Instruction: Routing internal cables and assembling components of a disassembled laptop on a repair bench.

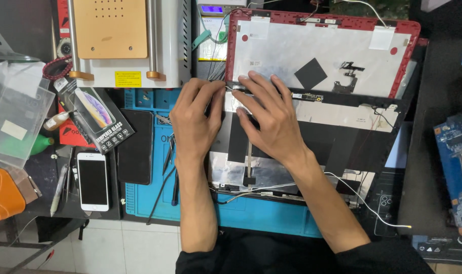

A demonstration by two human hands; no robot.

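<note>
Pinching at the top edge of a dark panel [312, 137], both hands meet just below a red lid [322, 48]. The left hand [195, 122] curls its fingers inward, tips narrow together on a thin cable [230, 87] near the lid's lower left corner. The right hand [271, 119] lies flat, fingers spread, pressing on the panel's upper left part; it grasps nothing that can be seen. The panel lies on a blue mat [261, 213], its top edge overlapping the lid's silver inside. A white wire [368, 205] trails from under the right wrist toward the right. Left of the hands, tweezers [167, 152] rest on the mat, beside a black slab [135, 146]. Further left lie a white phone [93, 181] and a boxed screen protector [96, 117]. A circuit board [456, 167] sits at the far right.
</note>
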